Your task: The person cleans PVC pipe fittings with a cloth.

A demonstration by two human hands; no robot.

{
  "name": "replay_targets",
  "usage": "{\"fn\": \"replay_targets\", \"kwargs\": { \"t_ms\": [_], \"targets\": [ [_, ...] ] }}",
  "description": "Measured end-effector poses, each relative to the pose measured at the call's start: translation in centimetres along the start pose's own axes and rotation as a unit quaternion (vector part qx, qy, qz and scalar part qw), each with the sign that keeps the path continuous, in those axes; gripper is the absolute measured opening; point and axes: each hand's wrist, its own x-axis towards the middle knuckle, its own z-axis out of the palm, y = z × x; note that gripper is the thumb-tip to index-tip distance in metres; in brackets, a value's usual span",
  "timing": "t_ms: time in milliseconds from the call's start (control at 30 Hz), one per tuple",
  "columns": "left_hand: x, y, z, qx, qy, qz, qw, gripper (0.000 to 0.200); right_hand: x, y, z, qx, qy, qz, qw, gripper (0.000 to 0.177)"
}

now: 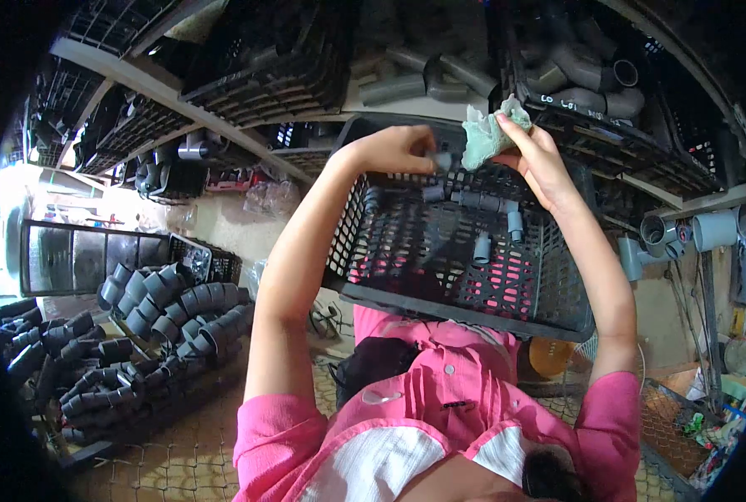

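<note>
My right hand [532,155] grips a crumpled pale green cloth [483,140] above the far right part of a black plastic crate [440,309]. Over the crate's far left part, my left hand [402,151] has its fingers curled round a small grey piece [442,161], which is partly hidden and blurred. Inside the crate lie a few small grey pipe fittings; one [482,248] stands apart near the middle and another [514,224] is farther right.
Many grey pipe fittings [164,305] are heaped at the left. Black crates with larger fittings [427,79] fill the shelves ahead. Grey pipe pieces [714,231] hang at the right. A black crate [210,261] stands behind the heap.
</note>
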Motion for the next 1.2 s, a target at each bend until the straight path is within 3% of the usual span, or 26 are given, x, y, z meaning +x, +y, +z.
{"fn": "replay_targets", "kwargs": {
  "t_ms": [67,167,267,300,400,533,700,767,967,1000,1067,1200],
  "targets": [
    [0.4,0.2,-0.3,-0.129,0.121,0.097,0.979,0.042,-0.4,-0.5,0.3,0.025,0.049,-0.074,0.996,0.039],
    [-1.6,6.0,-2.2,-0.132,0.227,0.078,0.962,0.04,-0.6,-1.3,0.6,0.051,0.1,-0.17,0.979,0.034],
    [-2.5,7.8,-2.6,-0.147,0.231,0.084,0.958,0.038,-1.1,-2.2,1.1,0.084,0.115,-0.183,0.973,0.036],
    [-2.0,7.8,-1.8,-0.113,0.301,0.135,0.937,0.039,-1.1,-2.0,0.8,0.106,0.101,-0.166,0.975,0.036],
    [-1.6,8.5,-0.4,-0.065,0.341,0.129,0.929,0.042,-1.6,-1.9,1.1,0.1,-0.003,-0.128,0.987,0.037],
    [-1.4,8.4,0.6,-0.109,0.328,0.084,0.935,0.042,-2.5,-2.2,2.1,0.088,-0.049,-0.117,0.988,0.036],
    [-1.6,8.3,-0.4,-0.102,0.279,0.173,0.939,0.043,-1.8,-1.9,1.1,-0.008,-0.012,-0.149,0.989,0.033],
    [-2.0,8.6,-0.6,-0.048,0.291,0.179,0.939,0.042,-1.9,-2.1,1.3,-0.044,0.016,-0.173,0.984,0.032],
    [-1.9,8.7,-0.7,0.151,0.309,0.229,0.911,0.04,-1.3,-2.3,0.6,-0.131,0.042,-0.052,0.989,0.031],
    [-1.9,8.6,-0.9,0.165,0.301,0.226,0.912,0.041,-1.5,-2.4,0.8,-0.073,0.031,-0.056,0.995,0.031],
    [-2.1,8.4,-1.8,0.15,0.31,0.217,0.913,0.04,-2.0,-2.5,1.1,0.044,0.009,-0.065,0.997,0.032],
    [-2.3,8.2,-1.5,0.039,0.332,0.198,0.922,0.038,-1.8,-2.4,1.3,-0.038,-0.012,-0.171,0.984,0.031]
  ]
}}
